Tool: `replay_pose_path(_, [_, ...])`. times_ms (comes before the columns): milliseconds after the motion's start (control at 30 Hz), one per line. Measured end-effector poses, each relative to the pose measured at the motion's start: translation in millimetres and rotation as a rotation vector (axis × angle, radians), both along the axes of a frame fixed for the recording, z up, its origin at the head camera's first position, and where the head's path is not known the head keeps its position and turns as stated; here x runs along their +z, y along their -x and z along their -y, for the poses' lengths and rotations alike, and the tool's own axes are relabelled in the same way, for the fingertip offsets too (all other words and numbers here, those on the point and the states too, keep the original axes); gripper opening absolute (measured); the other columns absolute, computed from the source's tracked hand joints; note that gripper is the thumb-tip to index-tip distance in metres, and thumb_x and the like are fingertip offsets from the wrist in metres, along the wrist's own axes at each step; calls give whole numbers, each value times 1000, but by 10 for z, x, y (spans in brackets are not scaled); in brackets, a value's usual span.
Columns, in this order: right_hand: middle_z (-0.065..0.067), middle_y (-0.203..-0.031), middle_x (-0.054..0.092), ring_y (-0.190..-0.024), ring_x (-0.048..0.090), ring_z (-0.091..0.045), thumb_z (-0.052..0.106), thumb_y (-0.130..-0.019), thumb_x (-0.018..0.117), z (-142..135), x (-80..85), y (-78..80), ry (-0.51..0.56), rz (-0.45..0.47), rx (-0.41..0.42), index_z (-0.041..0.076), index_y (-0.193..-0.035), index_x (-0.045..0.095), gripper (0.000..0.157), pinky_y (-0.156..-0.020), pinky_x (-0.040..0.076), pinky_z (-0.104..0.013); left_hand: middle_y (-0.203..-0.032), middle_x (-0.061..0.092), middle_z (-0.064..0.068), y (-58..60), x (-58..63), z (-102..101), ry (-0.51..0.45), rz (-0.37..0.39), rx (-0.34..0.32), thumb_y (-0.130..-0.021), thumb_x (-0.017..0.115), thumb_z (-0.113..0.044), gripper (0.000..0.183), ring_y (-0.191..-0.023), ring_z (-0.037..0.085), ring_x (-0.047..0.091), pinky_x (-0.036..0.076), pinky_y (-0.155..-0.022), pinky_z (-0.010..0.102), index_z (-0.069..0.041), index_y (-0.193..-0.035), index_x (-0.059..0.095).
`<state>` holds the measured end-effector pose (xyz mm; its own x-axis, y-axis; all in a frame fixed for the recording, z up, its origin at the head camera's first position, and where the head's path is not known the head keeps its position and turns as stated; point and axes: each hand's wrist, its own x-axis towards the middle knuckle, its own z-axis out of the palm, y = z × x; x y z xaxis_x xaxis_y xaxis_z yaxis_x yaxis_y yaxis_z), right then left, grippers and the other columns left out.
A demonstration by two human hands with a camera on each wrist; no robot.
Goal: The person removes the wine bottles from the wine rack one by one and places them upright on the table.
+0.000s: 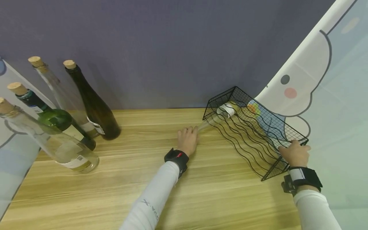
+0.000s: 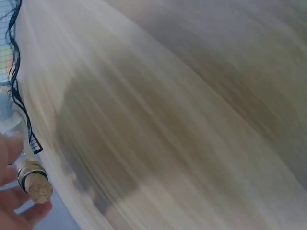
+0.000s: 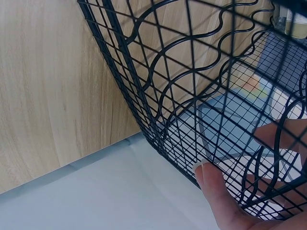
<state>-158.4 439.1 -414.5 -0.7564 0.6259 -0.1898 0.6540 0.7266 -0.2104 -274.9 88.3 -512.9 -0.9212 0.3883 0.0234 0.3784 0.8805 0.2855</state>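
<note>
A black wire wine rack [image 1: 270, 119] with wavy bars stands at the right of the table. In it a clear glass bottle [image 1: 227, 110] with a white label lies on its side, its neck pointing out to the left. My left hand [image 1: 187, 140] holds that neck; the left wrist view shows its cork [image 2: 39, 188] sticking out past the fingertips. At the rack's near right corner, my right hand [image 1: 296, 153] grips the mesh end, the thumb [image 3: 213, 189] outside and fingers through or over the wires.
Several corked bottles stand at the left: a dark one [image 1: 97, 108], a green one [image 1: 58, 119] and clear ones [image 1: 72, 153]. A grey-blue backdrop [image 1: 161, 54] rises behind the wooden table [image 1: 138, 191]. A printed curtain [image 1: 339, 127] hangs beside the rack at the right.
</note>
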Motion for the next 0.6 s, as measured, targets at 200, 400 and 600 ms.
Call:
replay_pose_path(200, [-56,-132,19,-105,43,-69,27,-95,47,-12,-7,1,-4,-4,-3,-20,-142,23,71,-80,47,-66,-136,60,7,-18,-53,-28,16,-11,-19,-97,61,-17,57,-118,24,62,40,-96,40,-16,-149,37])
replay_pose_path(400, [-57,-133,17,-110,39,-72,28,-95,46,-26,-15,0,0,0,1,-20,-142,22,71,-84,45,-67,-134,60,14,-19,-66,-50,-13,10,-23,-97,60,-10,56,-117,31,62,45,-100,43,-12,-147,37])
replay_pose_path(600, [-57,-132,18,-108,40,-71,27,-95,47,-41,-34,4,1,-8,6,-21,-140,23,71,-82,46,-67,-129,50,22,-19,-108,-31,-128,96,-40,-104,44,-12,46,-117,36,53,49,-97,43,-6,-147,29])
